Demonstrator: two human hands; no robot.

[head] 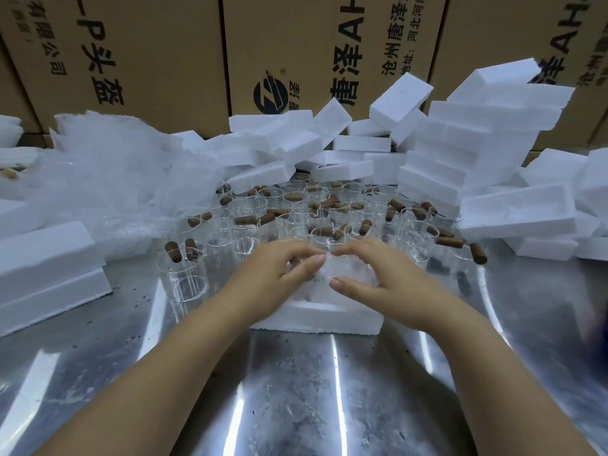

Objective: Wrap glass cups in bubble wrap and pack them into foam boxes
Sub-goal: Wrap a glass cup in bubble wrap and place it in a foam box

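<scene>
We have one view, from a camera worn on the head. It looks forward and down along both forearms and stands close to the left hand and the right hand, which meet near the middle of the frame on the wrapped cup. The wide lens bends the metal table on the near side of the hands. Beyond the hands we see the glass cups, and further back the cardboard cartons.

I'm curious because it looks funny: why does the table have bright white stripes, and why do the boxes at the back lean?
Head view: the stripes are glare on the shiny metal table; the wide-angle lens tilts the cardboard boxes toward the edges; the far right edge is blurred.
</scene>
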